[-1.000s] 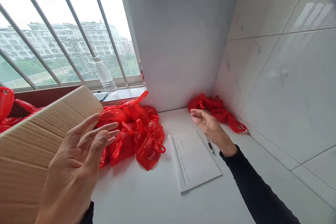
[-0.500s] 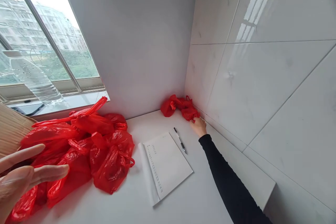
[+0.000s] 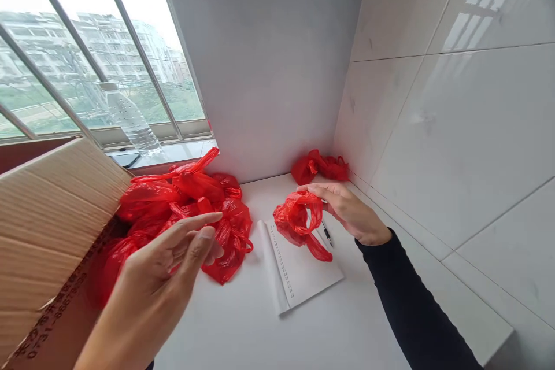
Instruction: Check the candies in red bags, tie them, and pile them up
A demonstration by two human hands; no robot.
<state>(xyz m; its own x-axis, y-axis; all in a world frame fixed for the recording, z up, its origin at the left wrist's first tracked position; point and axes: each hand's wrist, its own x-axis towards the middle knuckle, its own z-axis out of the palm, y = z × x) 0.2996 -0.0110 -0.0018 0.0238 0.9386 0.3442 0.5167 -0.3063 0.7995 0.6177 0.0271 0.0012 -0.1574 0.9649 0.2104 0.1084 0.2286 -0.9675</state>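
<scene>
Between thumb and fingers, my right hand (image 3: 347, 209) grips a crumpled red plastic bag (image 3: 289, 221), raised over the notepad. One twisted end of the bag hangs down, and a loop shows at its top. My left hand (image 3: 169, 277) is in the air at the left with fingers apart and nothing in them. Behind it lies a heap of red plastic bags (image 3: 195, 185), partly hidden by the hand and the box. The notepad (image 3: 299, 272) lies on the white table (image 3: 243, 329), its cover folded back, with a column of writing along its left side.
More red bags (image 3: 318, 166) lie in the far corner against the tiled wall (image 3: 455, 144). A black pen (image 3: 327, 236) rests by the notepad. At the left stands an open cardboard box (image 3: 56, 202). A water bottle (image 3: 132, 121) and a phone (image 3: 125, 159) are on the windowsill.
My right hand has come back from the far corner with a red bag in it. My left hand has moved right and up. The view has turned left, showing the cardboard box.
</scene>
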